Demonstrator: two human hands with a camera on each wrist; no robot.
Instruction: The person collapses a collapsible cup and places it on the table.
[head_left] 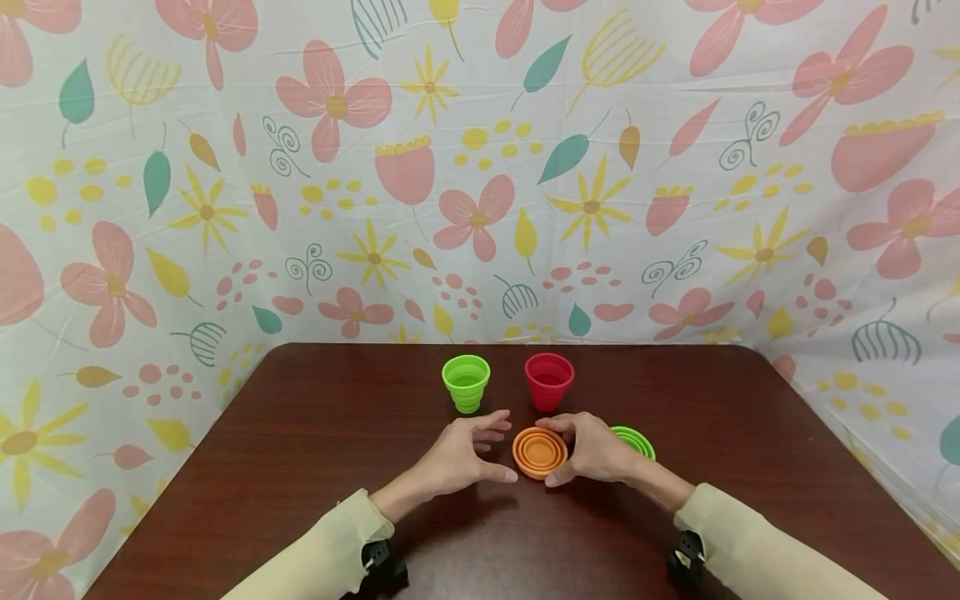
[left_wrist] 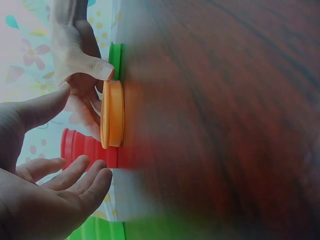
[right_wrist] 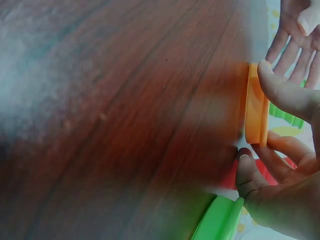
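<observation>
A collapsed orange folding cup (head_left: 540,452) lies low at the table, its nested rings facing up in the head view. My right hand (head_left: 596,450) grips it from the right side, thumb on the near edge and fingertips at the far edge. The right wrist view shows the orange cup (right_wrist: 256,107) between thumb and fingers. To its left, my left hand (head_left: 467,454) is held with fingers spread and thumb apart, touching nothing. Partly hidden behind the right hand is a collapsed green cup (head_left: 636,439).
An expanded green cup (head_left: 466,385) and an expanded red cup (head_left: 549,382) stand upright beyond the hands on the dark wooden table (head_left: 352,392). A flower-patterned cloth (head_left: 480,167) hangs behind the table's far edge and along its sides.
</observation>
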